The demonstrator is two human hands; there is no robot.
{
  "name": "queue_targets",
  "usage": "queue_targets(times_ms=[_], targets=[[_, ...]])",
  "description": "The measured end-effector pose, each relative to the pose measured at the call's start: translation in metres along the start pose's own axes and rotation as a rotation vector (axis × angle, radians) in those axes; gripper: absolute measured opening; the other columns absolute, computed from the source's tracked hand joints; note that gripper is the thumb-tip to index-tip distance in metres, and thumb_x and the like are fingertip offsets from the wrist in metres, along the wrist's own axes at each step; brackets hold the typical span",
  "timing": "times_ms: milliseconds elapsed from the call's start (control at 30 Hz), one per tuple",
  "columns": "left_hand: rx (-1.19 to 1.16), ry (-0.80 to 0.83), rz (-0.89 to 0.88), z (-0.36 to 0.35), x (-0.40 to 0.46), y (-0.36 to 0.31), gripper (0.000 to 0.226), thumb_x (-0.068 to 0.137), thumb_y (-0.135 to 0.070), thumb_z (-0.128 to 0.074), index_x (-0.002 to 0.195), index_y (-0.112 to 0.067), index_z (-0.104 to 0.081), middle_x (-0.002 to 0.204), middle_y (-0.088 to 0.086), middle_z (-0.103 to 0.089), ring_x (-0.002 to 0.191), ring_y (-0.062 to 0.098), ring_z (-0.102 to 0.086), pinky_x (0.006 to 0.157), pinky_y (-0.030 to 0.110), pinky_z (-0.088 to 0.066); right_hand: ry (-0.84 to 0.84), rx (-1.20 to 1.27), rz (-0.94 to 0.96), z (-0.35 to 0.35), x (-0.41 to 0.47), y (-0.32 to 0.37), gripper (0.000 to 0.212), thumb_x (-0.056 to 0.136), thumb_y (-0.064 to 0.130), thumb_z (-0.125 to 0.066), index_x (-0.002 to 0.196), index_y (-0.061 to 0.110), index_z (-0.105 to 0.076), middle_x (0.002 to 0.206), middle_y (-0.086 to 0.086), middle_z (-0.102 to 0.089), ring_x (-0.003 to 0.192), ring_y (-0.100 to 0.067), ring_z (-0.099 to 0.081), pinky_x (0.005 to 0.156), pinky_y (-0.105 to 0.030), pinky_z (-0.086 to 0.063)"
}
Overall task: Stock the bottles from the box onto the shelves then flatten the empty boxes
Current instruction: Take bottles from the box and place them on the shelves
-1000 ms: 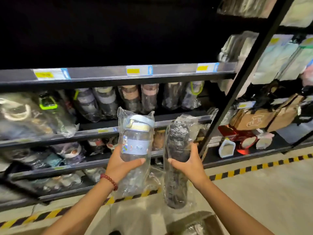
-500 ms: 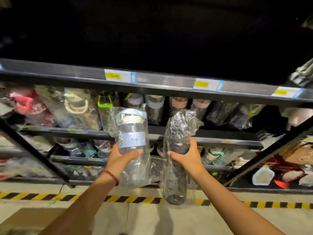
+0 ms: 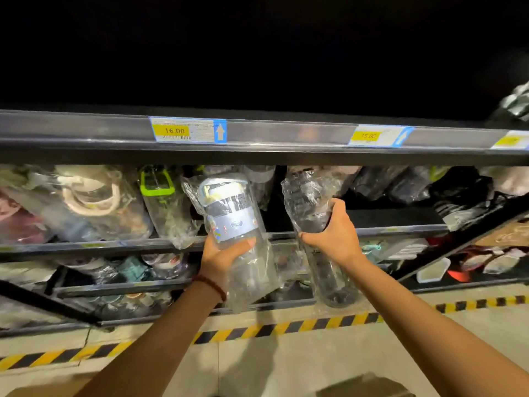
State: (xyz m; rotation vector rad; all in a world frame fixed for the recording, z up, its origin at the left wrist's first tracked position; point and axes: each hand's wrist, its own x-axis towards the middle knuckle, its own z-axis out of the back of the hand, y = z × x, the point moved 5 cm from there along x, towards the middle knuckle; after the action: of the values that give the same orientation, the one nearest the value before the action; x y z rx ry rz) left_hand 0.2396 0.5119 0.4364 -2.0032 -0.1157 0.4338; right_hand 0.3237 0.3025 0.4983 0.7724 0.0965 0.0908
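Two bagged bottles held up before the shelves (image 3: pixel 257 156), one per hand. Left hand (image 3: pixel 221 255) wrapped round the lower body of the blue bottle (image 3: pixel 230 222), thumb across the front, fingers curled behind; red bracelet (image 3: pixel 213 285) on that wrist. Clear body, pale blue band and lid, nothing visible inside; loose clear bag around it, trailing below the hand. Long axis near upright, lid end up and tipped slightly left, toward the second shelf. Right hand (image 3: pixel 333 234) gripping the dark bottle (image 3: pixel 317 224) about midway, fingers curled round it through its crinkled bag. Smoky clear body, contents not discernible; long axis near upright, top leaning a little left, base hanging low in front of the bottom shelves. Both tops level with the second shelf, just under the top shelf's edge with its price tag (image 3: pixel 187 130) reading 16.00 and another tag (image 3: pixel 378 136) to the right, blurred. Second shelf packed with more bagged bottles, among them a green-lidded one (image 3: pixel 160 196) left of the blue bottle. Lower shelves likewise stocked, blurred. Yellow-black tape (image 3: pixel 274 330) along the floor below.
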Motion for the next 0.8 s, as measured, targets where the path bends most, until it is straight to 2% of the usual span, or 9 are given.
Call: queue_targets(times_ms=[67, 133, 233, 300, 400, 500, 667, 733, 800], targets=[[-0.045, -0.036, -0.015, -0.009, 0.009, 0.006, 0.062, 0.062, 0.001, -0.077, 0.119, -0.009, -0.055, 0.097, 0.007, -0.068, 0.087, 0.025, -0.066, 0.069, 0.030, -0.054, -0.016, -0.075, 0.045, 0.010, 0.010, 0.002, 0.078, 0.062, 0.026, -0.083, 0.123, 0.010, -0.036, 0.104, 0.002, -0.045, 0.097, -0.020, -0.048, 0.080, -0.036, -0.045], [-0.088, -0.050, -0.014, -0.018, 0.018, 0.012, 0.079, 0.056, -0.007, -0.081, 0.128, -0.006, -0.048, 0.106, 0.013, -0.065, 0.094, 0.027, -0.064, 0.076, 0.036, -0.055, -0.031, -0.120, 0.076, 0.018, 0.021, 0.003, 0.078, 0.058, 0.030, -0.083, 0.119, 0.011, -0.038, 0.104, 0.003, -0.048, 0.099, -0.022, -0.050, 0.084, -0.042, -0.047], [-0.167, -0.045, -0.018, -0.035, 0.031, 0.016, 0.092, 0.053, -0.010, -0.080, 0.136, -0.006, -0.039, 0.116, 0.019, -0.059, 0.104, 0.035, -0.060, 0.089, 0.049, -0.051, -0.051, -0.169, 0.107, 0.025, 0.036, 0.001, 0.072, 0.049, 0.044, -0.076, 0.104, 0.016, -0.040, 0.098, 0.000, -0.054, 0.091, -0.025, -0.055, 0.077, -0.049, -0.050], [-0.207, -0.056, -0.020, -0.043, 0.039, 0.018, 0.093, 0.054, -0.007, -0.080, 0.137, -0.004, -0.037, 0.115, 0.020, -0.058, 0.102, 0.034, -0.060, 0.085, 0.047, -0.052, -0.048, -0.225, 0.127, 0.028, 0.046, -0.001, 0.067, 0.051, 0.046, -0.078, 0.096, 0.014, -0.039, 0.092, -0.002, -0.052, 0.087, -0.025, -0.053, 0.073, -0.050, -0.050], [-0.235, -0.062, -0.058, -0.051, 0.051, 0.020, 0.092, 0.056, -0.004, -0.079, 0.137, -0.002, -0.037, 0.113, 0.019, -0.058, 0.102, 0.032, -0.060, 0.082, 0.042, -0.052, -0.043, -0.307, 0.151, 0.031, 0.055, -0.003, 0.056, 0.059, 0.037, -0.081, 0.081, 0.013, -0.035, 0.079, 0.000, -0.039, 0.082, -0.026, -0.047, 0.067, -0.045, -0.045], [-0.254, -0.075, -0.090, -0.058, 0.058, 0.019, 0.092, 0.055, -0.006, -0.079, 0.137, -0.003, -0.038, 0.116, 0.019, -0.057, 0.106, 0.033, -0.058, 0.089, 0.048, -0.051, -0.025, -0.358, 0.170, 0.033, 0.065, -0.003, 0.057, 0.063, 0.034, -0.080, 0.065, 0.017, -0.026, 0.068, 0.004, -0.032, 0.075, -0.024, -0.042, 0.061, -0.037, -0.035], [-0.223, -0.198, -0.152, -0.057, 0.070, 0.019, 0.099, 0.053, -0.010, -0.081, 0.139, 0.000, -0.033, 0.121, 0.026, -0.053, 0.112, 0.039, -0.055, 0.090, 0.046, -0.052, 0.060, -0.335, 0.205, 0.030, 0.084, -0.005, 0.062, 0.070, 0.031, -0.077, 0.048, 0.016, -0.021, 0.043, 0.004, -0.025, 0.044, -0.014, -0.023, 0.048, -0.026, -0.017], [-0.202, -0.231, -0.175, -0.056, 0.074, 0.017, 0.097, 0.054, -0.008, -0.082, 0.139, -0.004, -0.034, 0.127, 0.027, -0.051, 0.115, 0.039, -0.055, 0.092, 0.047, -0.051, 0.089, -0.337, 0.196, 0.025, 0.090, -0.006, 0.057, 0.074, 0.035, -0.075, 0.047, 0.011, -0.030, 0.043, 0.001, -0.027, 0.044, -0.016, -0.028, 0.046, -0.027, -0.020], [-0.175, -0.276, -0.192, -0.052, 0.078, 0.016, 0.091, 0.057, -0.001, -0.078, 0.137, -0.008, -0.035, 0.123, 0.017, -0.056, 0.110, 0.028, -0.060, 0.089, 0.040, -0.053, 0.108, -0.367, 0.188, 0.020, 0.095, -0.005, 0.052, 0.076, 0.040, -0.072, 0.051, 0.004, -0.045, 0.046, -0.002, -0.032, 0.049, -0.020, -0.037, 0.048, -0.031, -0.026]])
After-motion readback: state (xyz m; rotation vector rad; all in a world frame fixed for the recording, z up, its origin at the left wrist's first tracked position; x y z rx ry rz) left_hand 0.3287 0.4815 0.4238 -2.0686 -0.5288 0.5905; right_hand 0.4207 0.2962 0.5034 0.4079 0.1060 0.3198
